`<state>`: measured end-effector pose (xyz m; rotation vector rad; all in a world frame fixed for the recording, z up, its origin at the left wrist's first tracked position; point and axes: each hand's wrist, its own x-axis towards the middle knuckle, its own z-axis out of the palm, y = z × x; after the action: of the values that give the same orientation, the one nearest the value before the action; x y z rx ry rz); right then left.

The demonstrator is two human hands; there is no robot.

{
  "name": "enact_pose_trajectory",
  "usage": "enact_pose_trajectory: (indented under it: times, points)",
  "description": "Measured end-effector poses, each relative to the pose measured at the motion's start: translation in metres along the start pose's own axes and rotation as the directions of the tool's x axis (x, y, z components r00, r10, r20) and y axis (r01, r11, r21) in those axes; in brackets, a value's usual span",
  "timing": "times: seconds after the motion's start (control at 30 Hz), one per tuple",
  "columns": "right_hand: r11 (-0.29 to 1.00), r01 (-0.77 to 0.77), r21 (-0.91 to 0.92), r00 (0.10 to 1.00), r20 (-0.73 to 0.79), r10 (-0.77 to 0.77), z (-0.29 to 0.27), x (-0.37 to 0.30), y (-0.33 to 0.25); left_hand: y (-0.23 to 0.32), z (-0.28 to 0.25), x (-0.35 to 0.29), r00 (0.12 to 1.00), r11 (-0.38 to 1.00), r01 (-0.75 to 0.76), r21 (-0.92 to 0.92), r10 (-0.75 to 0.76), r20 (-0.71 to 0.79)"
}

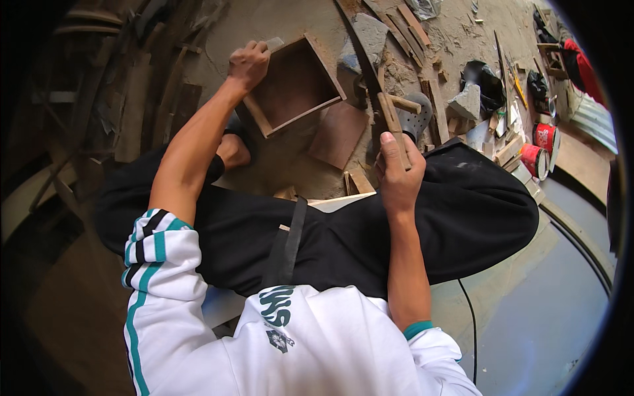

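Note:
An open wooden box [269, 127], shaped like a drawer, lies tilted on the ground in front of me. My left hand [249, 66] is closed at its upper left edge; a small pale flat piece [275, 43] shows beside the fingers, its kind unclear. My right hand [400, 160], above my right knee, grips the wooden handle end [389, 119] of a long, narrow, dark tool [360, 49]. That tool stretches away toward the top of the view; whether it is a saw is not clear. The thumb lies along the wood.
A brown board [339, 135] lies beside the box. Near my right hand are a wooden handle [404, 103] and my grey clog [416, 120]. Stone blocks [370, 36], wood scraps [135, 109] and red tins [545, 137] lie around. A black cable [470, 317] runs at right.

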<state>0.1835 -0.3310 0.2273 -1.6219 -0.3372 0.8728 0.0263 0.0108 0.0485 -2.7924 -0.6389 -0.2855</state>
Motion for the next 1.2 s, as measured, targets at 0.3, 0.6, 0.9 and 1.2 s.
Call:
enact_pose_trajectory:
  times: [0.3, 0.6, 0.9, 1.2]
  points:
    - [0.994, 0.109, -0.007, 0.994, -0.011, -0.109, 0.009, -0.003, 0.006, -0.061, -0.011, 0.019, 0.89, 0.682, 0.416, -0.602, -0.169, 0.423]
    - [0.994, 0.107, 0.021, 0.994, -0.027, -0.106, 0.014, -0.005, 0.008, -0.011, -0.043, 0.005, 0.928, 0.975, 0.199, -0.099, -0.156, 0.338]
    - [0.99, 0.133, -0.038, 0.991, 0.001, -0.133, 0.019, -0.006, 0.013, -0.006, -0.013, -0.003, 0.967, 0.964, -0.253, 0.08, 0.253, 0.004]
    - [0.992, 0.122, -0.041, 0.992, -0.018, -0.122, 0.019, -0.003, 0.013, -0.013, -0.029, 0.019, 0.876, 0.88, -0.475, 0.018, 0.475, -0.085]
